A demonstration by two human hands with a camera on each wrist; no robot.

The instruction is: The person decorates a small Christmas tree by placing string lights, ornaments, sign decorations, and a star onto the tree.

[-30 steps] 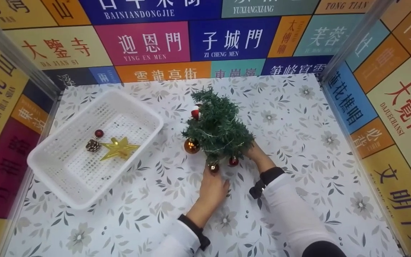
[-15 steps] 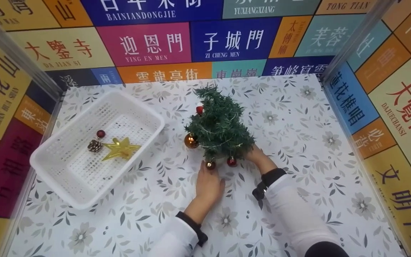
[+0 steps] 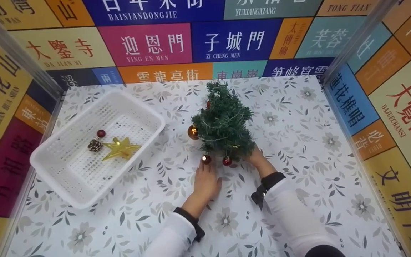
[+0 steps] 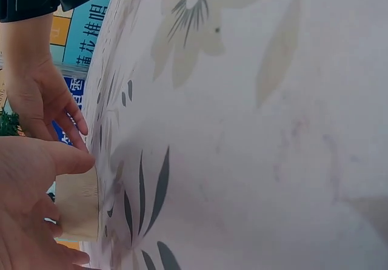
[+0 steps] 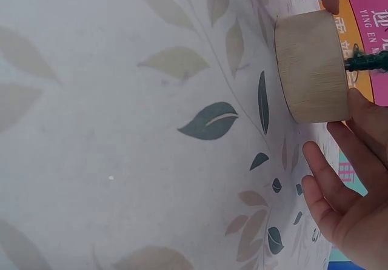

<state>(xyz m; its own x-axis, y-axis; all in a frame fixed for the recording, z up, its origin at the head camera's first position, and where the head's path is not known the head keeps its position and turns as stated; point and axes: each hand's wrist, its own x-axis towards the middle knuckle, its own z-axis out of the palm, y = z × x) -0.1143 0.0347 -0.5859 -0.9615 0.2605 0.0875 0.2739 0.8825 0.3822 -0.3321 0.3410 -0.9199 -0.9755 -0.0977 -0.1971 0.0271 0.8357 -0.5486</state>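
Note:
A small Christmas tree [image 3: 225,125] stands upright on a round wooden base [image 5: 312,70]. Baubles hang from its branches: an orange one [image 3: 193,132] on the left, a dark red one [image 3: 206,159] and a red one [image 3: 227,161] at the front. My left hand [image 3: 207,182] is at the base's front left; in the left wrist view its thumb and fingers lie either side of it. Across from it, my right hand [image 3: 257,159] holds the base with thumb and index finger at its edge, other fingers spread. Branches hide part of both hands in the head view.
A white perforated basket [image 3: 62,187] stands on the left, holding a gold star [image 3: 121,148], a pine cone [image 3: 95,145] and a small red ball [image 3: 101,133]. Patterned panels with writing [image 3: 155,43] wall in the leaf-print tabletop [image 3: 127,228].
The tree has turned in place: its front baubles have shifted left and the orange one has moved back. A red-and-white ornament has gone mostly behind the branches. My left hand has slid slightly left.

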